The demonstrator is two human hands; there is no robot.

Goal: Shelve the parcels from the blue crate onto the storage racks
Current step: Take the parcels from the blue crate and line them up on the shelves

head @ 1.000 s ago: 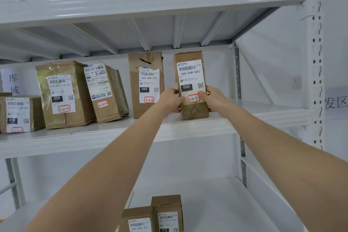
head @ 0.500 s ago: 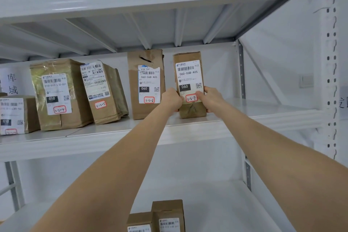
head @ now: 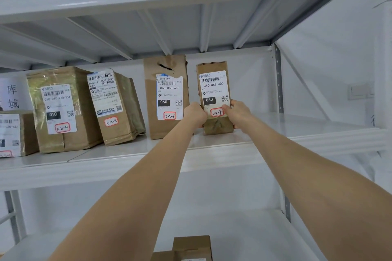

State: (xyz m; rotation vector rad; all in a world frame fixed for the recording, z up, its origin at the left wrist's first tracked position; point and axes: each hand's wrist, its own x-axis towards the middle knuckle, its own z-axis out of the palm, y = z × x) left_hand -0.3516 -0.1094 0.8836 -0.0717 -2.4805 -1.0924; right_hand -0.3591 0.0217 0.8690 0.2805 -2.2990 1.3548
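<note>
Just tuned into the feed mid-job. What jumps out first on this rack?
Two bare arms reach up the centre of the view. The left hand and right hand grip the sides of parcel 3-2-7, a tall brown box standing upright on the middle shelf. To its left, parcel 3-2-6, parcel 3-2-5 and parcel 3-2-4 stand in a row, white labels facing out.

7 parcels (head: 214, 91), 3 shelves (head: 297, 133), 2 hands (head: 196, 114)
</note>
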